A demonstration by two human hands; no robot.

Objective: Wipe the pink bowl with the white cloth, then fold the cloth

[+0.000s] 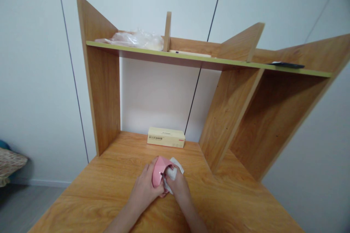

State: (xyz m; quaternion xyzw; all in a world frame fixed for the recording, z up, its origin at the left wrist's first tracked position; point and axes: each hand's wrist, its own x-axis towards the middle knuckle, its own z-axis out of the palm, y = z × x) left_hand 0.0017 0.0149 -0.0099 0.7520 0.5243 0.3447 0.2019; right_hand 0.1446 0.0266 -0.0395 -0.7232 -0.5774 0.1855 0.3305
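Observation:
My left hand [144, 187] is closed around a small pink object [159, 171], holding it just above the wooden desk [109, 189]. My right hand [177, 185] is closed on a crumpled white tissue [172, 172] and presses it against the pink object's right side. Both hands meet at the desk's middle, near the front. What the pink object is I cannot make out.
A long beige box [166, 137] lies at the back of the desk against the white wall. Above, a green-edged shelf [191, 58] carries a clear plastic bag [133, 39] on the left and a dark flat object [287, 64] on the right. Wooden side panels stand left and right.

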